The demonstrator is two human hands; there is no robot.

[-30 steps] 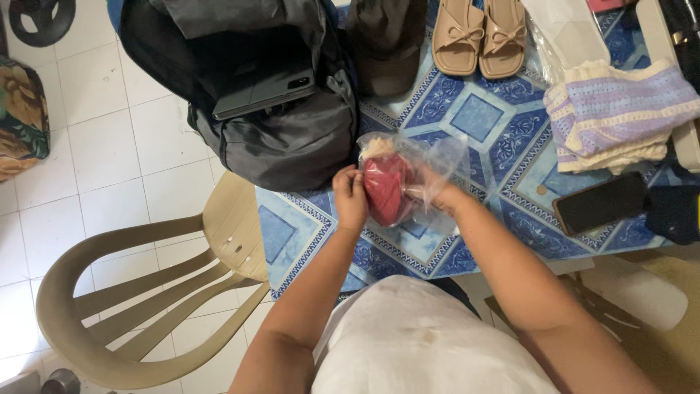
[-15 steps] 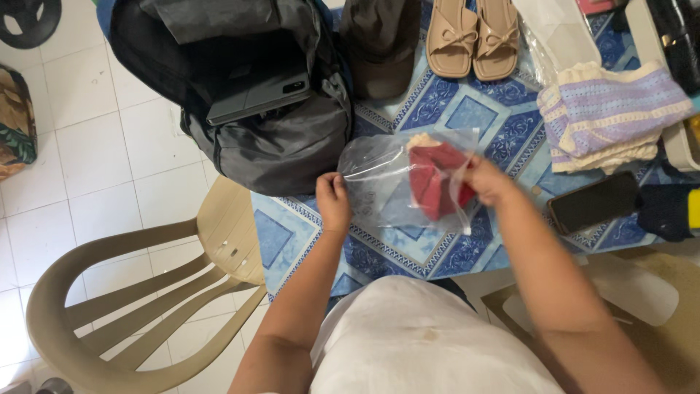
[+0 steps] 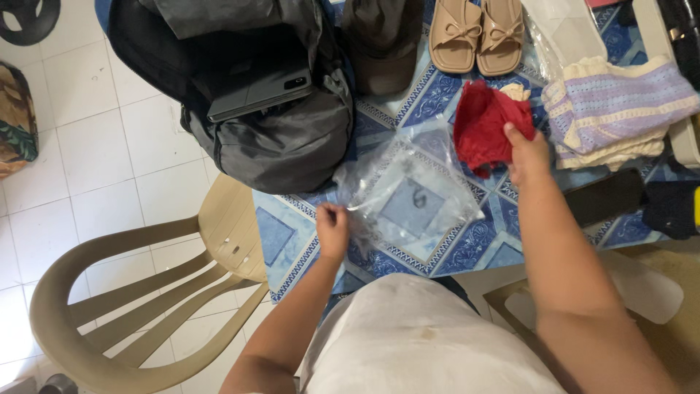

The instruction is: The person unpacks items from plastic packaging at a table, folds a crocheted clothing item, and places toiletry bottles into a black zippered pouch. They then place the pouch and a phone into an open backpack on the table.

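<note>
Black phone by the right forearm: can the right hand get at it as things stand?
Probably not freely: the right hand is full, gripping the red cloth. The black phone lies uncovered on the table beside that forearm.

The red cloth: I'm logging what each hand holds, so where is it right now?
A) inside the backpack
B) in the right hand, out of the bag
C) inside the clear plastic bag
B: the right hand grips the red cloth above the table, clear of the plastic bag pinched by the left hand.

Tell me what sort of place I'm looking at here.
Likely a room in a home: white tiled floor, a beige plastic chair, and a table under a blue patterned cloth holding a dark backpack and tan sandals.
</note>
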